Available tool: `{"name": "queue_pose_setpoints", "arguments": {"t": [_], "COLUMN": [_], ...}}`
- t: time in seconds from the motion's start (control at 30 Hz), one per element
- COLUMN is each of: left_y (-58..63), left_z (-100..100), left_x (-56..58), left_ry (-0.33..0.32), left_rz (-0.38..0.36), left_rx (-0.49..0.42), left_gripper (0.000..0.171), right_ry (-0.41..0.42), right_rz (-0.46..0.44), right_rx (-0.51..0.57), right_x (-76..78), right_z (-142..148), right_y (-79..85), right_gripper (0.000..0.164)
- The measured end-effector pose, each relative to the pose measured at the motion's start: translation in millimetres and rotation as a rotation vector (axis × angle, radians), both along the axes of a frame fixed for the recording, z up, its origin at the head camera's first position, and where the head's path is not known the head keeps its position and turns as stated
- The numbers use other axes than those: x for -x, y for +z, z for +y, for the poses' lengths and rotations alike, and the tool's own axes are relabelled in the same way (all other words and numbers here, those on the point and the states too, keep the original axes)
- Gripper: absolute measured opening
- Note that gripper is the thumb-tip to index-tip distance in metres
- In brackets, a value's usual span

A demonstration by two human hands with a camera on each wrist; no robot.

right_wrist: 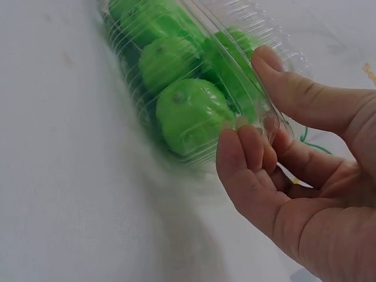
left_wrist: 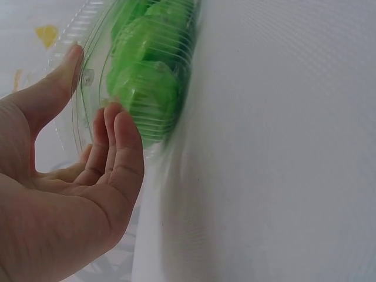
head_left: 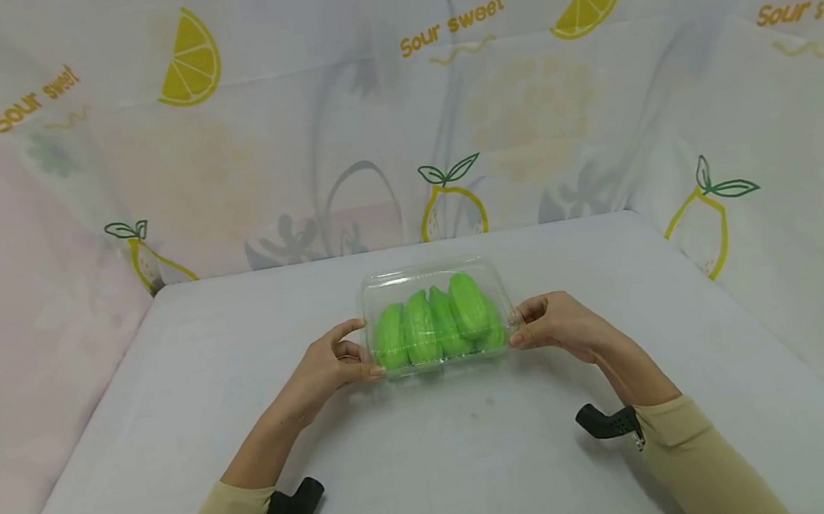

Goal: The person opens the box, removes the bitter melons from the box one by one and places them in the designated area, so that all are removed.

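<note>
A clear plastic clamshell box (head_left: 432, 270) with its lid down sits near the middle of the white table. Inside lie several bright green, elongated vegetable-like pieces (head_left: 420, 328), side by side, one resting on top of the others at the right. My left hand (head_left: 329, 364) grips the box's left end, thumb at the near corner. On the opposite end, my right hand (head_left: 557, 327) pinches the rim between thumb and fingers. In the left wrist view the thumb (left_wrist: 63, 76) presses the box's edge, with the other fingers curled against its side.
The table (head_left: 434, 464) is covered in white cloth. Behind it hangs a pale curtain (head_left: 279, 137) printed with lemons and lettering, which also runs along both sides. A black wrist mount (head_left: 296, 501) sits on the left sleeve, and another mount (head_left: 607, 421) on the right.
</note>
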State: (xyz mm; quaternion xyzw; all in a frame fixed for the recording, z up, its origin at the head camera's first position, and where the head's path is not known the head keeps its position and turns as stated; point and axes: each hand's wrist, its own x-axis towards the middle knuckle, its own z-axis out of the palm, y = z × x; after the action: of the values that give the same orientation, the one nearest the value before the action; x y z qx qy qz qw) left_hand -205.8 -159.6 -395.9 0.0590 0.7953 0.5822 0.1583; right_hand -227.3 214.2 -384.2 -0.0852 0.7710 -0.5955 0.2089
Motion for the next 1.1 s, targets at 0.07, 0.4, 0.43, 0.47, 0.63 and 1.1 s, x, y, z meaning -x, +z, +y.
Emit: {"name": "queue_pose_setpoints", "arguments": {"t": [0.07, 0.4, 0.43, 0.47, 0.63, 1.1], "left_y": [0.2, 2.0, 2.1, 2.2, 2.9, 6.2], "left_z": [-1, -2, -2, -1, -3, -4], "left_x": [0.3, 0.6, 1.0, 1.2, 0.4, -2.3], "left_ry": [-0.003, -0.002, -0.001, 0.003, 0.005, 0.037], "left_rz": [-0.005, -0.015, -0.014, -0.014, 0.012, 0.024], "left_rx": [-0.003, -0.01, -0.007, -0.005, 0.032, 0.067], "left_gripper": [0.092, 0.093, 0.092, 0.092, 0.09, 0.075], "right_ry": [-0.008, 0.016, 0.022, 0.026, 0.056, 0.116], "right_rz": [0.001, 0.012, 0.007, 0.001, -0.014, -0.026], "right_rx": [-0.008, -0.029, -0.028, -0.03, -0.058, -0.112], "right_x": [-1.1, -1.9, -1.9, -1.5, 1.1, 8.0], "right_z": [0, -3, -2, -2, -2, -1], "right_y": [0.3, 1.3, 2.2, 2.9, 6.4, 13.7], "right_gripper": [0.033, 0.015, 0.016, 0.016, 0.018, 0.013]}}
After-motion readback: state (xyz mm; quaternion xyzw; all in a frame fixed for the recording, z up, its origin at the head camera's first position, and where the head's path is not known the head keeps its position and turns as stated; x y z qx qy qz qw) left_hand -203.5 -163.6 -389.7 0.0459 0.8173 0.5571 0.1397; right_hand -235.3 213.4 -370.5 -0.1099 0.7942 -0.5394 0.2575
